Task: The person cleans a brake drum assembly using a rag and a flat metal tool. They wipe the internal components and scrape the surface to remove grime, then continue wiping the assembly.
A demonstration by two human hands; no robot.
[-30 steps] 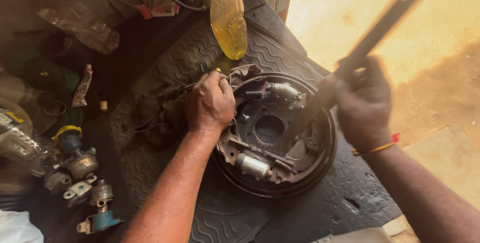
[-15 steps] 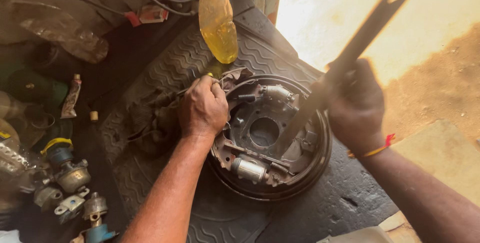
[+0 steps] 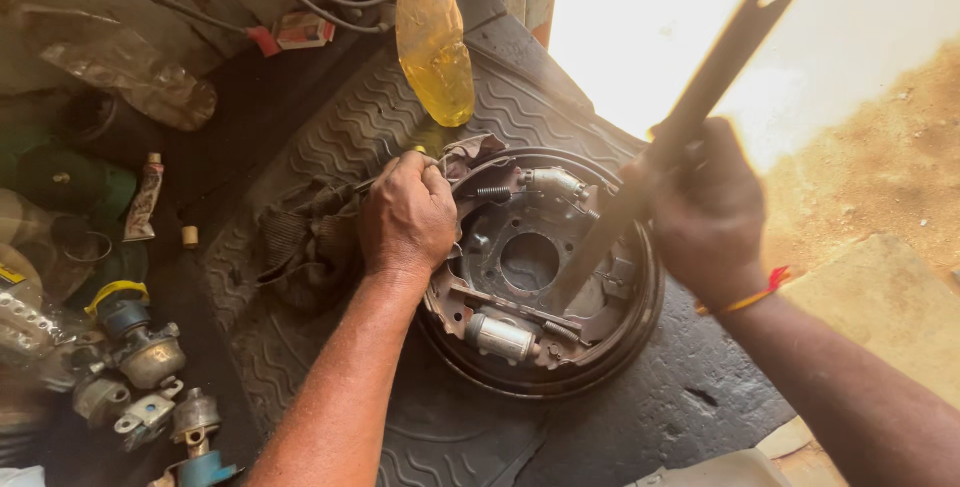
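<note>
Both hands closed: left hand (image 3: 408, 215) gripping brake drum plate (image 3: 540, 267) rim, right hand (image 3: 705, 212) clutching flat bar (image 3: 690, 117).

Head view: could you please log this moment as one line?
left hand gripping rim of brake assembly | right hand holding long metal bar, lower end inside assembly | yellow bottle upright behind

Bare forearms, red-and-yellow wrist thread (image 3: 757, 294)

The right hand (image 3: 705, 212) now holds the bar (image 3: 668, 147) steeper, its lower end planted inside the drum (image 3: 640, 322) rather than at the rim.
</note>
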